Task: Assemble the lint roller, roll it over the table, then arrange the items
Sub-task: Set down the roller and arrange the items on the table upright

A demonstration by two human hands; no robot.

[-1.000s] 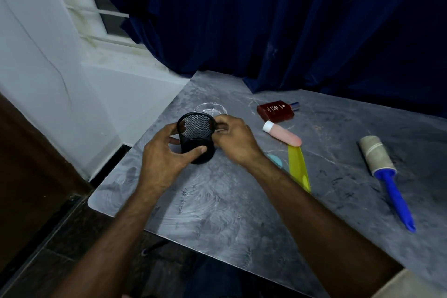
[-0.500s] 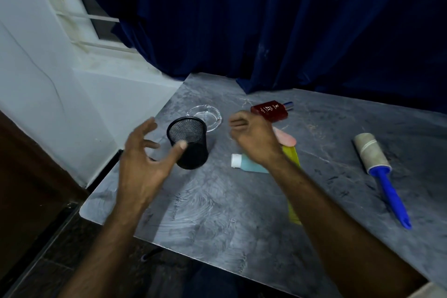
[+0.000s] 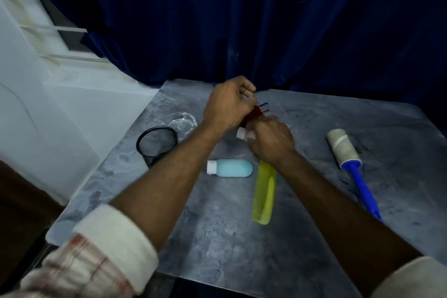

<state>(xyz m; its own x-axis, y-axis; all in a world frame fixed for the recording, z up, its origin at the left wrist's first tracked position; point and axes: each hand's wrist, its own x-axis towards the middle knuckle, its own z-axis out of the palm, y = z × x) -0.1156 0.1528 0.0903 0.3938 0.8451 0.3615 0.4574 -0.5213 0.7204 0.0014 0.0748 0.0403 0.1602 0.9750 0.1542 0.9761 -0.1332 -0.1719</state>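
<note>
The lint roller (image 3: pixel 344 149), a grey roll on a blue handle, lies on the grey table (image 3: pixel 217 244) at the right, away from both hands. My left hand (image 3: pixel 226 106) hovers with curled fingers over a red bottle (image 3: pixel 254 113) with a silver cap; its grip is hidden. My right hand (image 3: pixel 272 141) is closed over a pink bottle whose white cap (image 3: pixel 240 133) sticks out to the left. A light blue bottle (image 3: pixel 229 168) and a yellow comb (image 3: pixel 264 193) lie between my forearms.
A black mesh cup (image 3: pixel 157 145) stands upright near the table's left edge, with a clear glass dish (image 3: pixel 180 122) just behind it. A dark blue curtain hangs behind the table. A white wall and a window are on the left.
Both hands left the mesh cup and moved right and back to the red and pink bottles. The view swung right. The cup stands where it was set.
</note>
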